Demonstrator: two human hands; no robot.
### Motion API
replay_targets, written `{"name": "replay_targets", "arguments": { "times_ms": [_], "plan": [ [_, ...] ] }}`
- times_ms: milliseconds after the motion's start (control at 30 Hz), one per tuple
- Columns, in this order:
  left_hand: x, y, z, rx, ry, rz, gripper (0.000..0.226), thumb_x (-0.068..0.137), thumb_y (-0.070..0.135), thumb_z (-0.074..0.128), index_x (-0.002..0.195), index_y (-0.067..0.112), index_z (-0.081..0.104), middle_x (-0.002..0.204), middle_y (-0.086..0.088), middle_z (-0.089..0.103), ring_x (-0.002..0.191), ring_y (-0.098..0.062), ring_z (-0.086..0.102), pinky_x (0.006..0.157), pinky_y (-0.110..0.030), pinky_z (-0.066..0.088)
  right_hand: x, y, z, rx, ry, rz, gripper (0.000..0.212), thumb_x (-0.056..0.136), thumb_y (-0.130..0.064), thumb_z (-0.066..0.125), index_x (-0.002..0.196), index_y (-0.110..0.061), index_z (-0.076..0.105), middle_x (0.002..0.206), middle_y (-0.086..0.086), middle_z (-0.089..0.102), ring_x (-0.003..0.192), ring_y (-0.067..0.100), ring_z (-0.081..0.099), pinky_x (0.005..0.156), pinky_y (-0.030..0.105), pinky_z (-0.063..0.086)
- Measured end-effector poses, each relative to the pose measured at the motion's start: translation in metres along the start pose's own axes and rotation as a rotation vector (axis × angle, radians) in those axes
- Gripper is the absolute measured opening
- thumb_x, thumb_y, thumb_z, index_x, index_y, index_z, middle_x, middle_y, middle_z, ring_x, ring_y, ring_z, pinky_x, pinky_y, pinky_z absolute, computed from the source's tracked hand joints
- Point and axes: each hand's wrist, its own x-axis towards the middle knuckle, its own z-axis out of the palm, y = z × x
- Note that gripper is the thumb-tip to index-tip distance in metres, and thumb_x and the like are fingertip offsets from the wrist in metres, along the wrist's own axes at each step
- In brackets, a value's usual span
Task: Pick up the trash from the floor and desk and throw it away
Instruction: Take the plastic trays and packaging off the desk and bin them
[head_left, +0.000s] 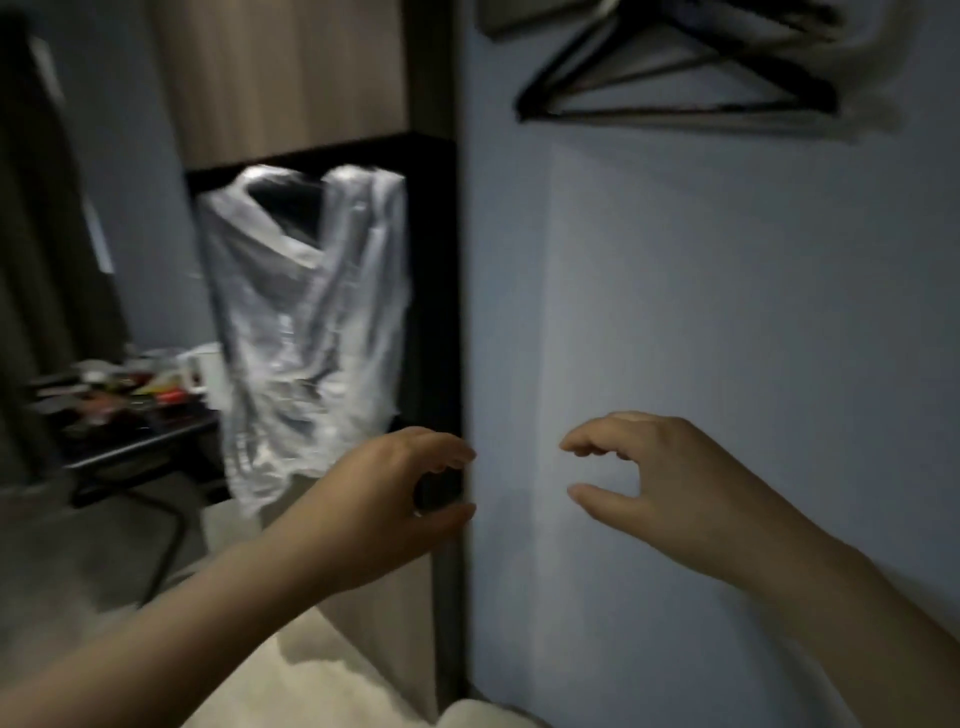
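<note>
Fingers of the left hand (395, 499) curl into a C, thumb below and fingertips above, around a small dark shape at the edge of a dark post. Whether they grasp something or merely frame the post behind cannot be told. The right hand (670, 478), at 3 o'clock of the left and apart from it, is relaxed, its fingers loosely bent above a straight thumb, grasping nothing. Both bare forearms stretch forward from 7 and 4 o'clock, palms turned toward each other, before a smooth, pale blue-grey wall (727, 312). At 11 o'clock of the left hand a crinkled, translucent plastic bag (306, 332) hangs limp and glossy, its two handles up at the top bar of a black frame (431, 260). At 9 o'clock of the view, a dark desk (140, 447) carries blurred, multicoloured clutter (130, 389). Black, angular hangers (675, 78) hang on the wall at 1 o'clock.
</note>
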Motion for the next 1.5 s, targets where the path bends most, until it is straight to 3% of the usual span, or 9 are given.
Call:
{"name": "replay_targets", "arguments": {
  "times_ms": [67, 167, 333, 467, 700, 867, 1100, 1333, 1500],
  "plan": [
    [-0.03, -0.028, -0.04, 0.049, 0.06, -0.078, 0.041, 0.079, 0.039, 0.068, 0.119, 0.031, 0.062, 0.112, 0.016, 0.064, 0.099, 0.0, 0.061, 0.087, -0.022, 0.049, 0.029, -0.046, 0.009, 0.025, 0.008, -0.09, 0.034, 0.082, -0.043, 0.061, 0.116, -0.036, 0.06, 0.108, -0.023, 0.059, 0.098, -0.006, 0.052, 0.088, 0.013, 0.042],
    [-0.069, -0.064, -0.09, 0.116, 0.143, -0.176, 0.038, 0.079, 0.039, 0.07, 0.115, 0.031, 0.063, 0.107, 0.018, 0.064, 0.096, 0.0, 0.061, 0.085, -0.024, 0.051, 0.07, -0.108, 0.024, 0.07, -0.006, -0.215, 0.034, 0.082, -0.039, 0.064, 0.115, -0.032, 0.062, 0.107, -0.017, 0.061, 0.096, 0.001, 0.055, 0.085, 0.022, 0.047],
    [-0.117, -0.117, -0.145, 0.239, 0.234, -0.336, 0.041, 0.078, 0.039, 0.071, 0.117, 0.027, 0.064, 0.11, 0.014, 0.065, 0.101, -0.002, 0.061, 0.09, -0.025, 0.05, 0.136, -0.184, 0.059, 0.089, -0.01, -0.411, 0.035, 0.082, -0.04, 0.064, 0.116, -0.033, 0.061, 0.113, -0.021, 0.059, 0.103, -0.004, 0.053, 0.084, 0.011, 0.039],
    [-0.139, -0.158, -0.167, 0.362, 0.258, -0.455, 0.043, 0.079, 0.04, 0.069, 0.12, 0.027, 0.062, 0.112, 0.014, 0.063, 0.102, -0.001, 0.059, 0.09, -0.021, 0.05, 0.19, -0.225, 0.094, 0.146, -0.018, -0.532, 0.035, 0.08, -0.037, 0.066, 0.115, -0.032, 0.063, 0.113, -0.015, 0.063, 0.102, 0.001, 0.057, 0.089, 0.022, 0.044],
    [-0.131, -0.228, -0.193, 0.459, 0.277, -0.619, 0.045, 0.081, 0.048, 0.058, 0.123, 0.032, 0.056, 0.112, 0.017, 0.06, 0.102, 0.004, 0.056, 0.09, -0.021, 0.05, 0.293, -0.255, 0.147, 0.196, -0.039, -0.701, 0.038, 0.081, -0.042, 0.063, 0.118, -0.034, 0.059, 0.114, -0.017, 0.061, 0.105, 0.0, 0.055, 0.09, 0.017, 0.042],
    [-0.114, -0.279, -0.196, 0.495, 0.309, -0.692, 0.046, 0.08, 0.05, 0.054, 0.122, 0.032, 0.056, 0.111, 0.018, 0.059, 0.101, 0.005, 0.055, 0.09, -0.019, 0.049, 0.357, -0.261, 0.179, 0.251, -0.032, -0.75, 0.036, 0.08, -0.044, 0.064, 0.116, -0.035, 0.06, 0.107, -0.018, 0.062, 0.097, -0.003, 0.057, 0.085, 0.015, 0.045],
    [-0.093, -0.352, -0.188, 0.481, 0.313, -0.699, 0.045, 0.082, 0.05, 0.057, 0.124, 0.034, 0.055, 0.115, 0.022, 0.057, 0.105, 0.01, 0.05, 0.092, -0.009, 0.043, 0.42, -0.271, 0.233, 0.252, -0.084, -0.784, 0.041, 0.081, -0.046, 0.065, 0.12, -0.037, 0.057, 0.112, -0.024, 0.059, 0.1, -0.008, 0.053, 0.086, 0.011, 0.042],
    [-0.088, -0.452, -0.201, 0.482, 0.323, -0.669, 0.045, 0.083, 0.044, 0.062, 0.125, 0.029, 0.057, 0.116, 0.017, 0.06, 0.107, 0.004, 0.054, 0.094, -0.019, 0.046, 0.484, -0.309, 0.284, 0.202, -0.07, -0.779, 0.039, 0.081, -0.048, 0.062, 0.119, -0.038, 0.057, 0.107, -0.028, 0.056, 0.095, -0.01, 0.049, 0.081, 0.007, 0.037],
    [-0.101, -0.535, -0.232, 0.469, 0.328, -0.651, 0.046, 0.084, 0.044, 0.062, 0.127, 0.03, 0.054, 0.118, 0.018, 0.058, 0.11, 0.004, 0.052, 0.096, -0.019, 0.045, 0.534, -0.367, 0.319, 0.197, -0.061, -0.76, 0.036, 0.081, -0.046, 0.062, 0.116, -0.036, 0.059, 0.109, -0.025, 0.059, 0.102, -0.006, 0.052, 0.089, 0.014, 0.042]
  ]
}}
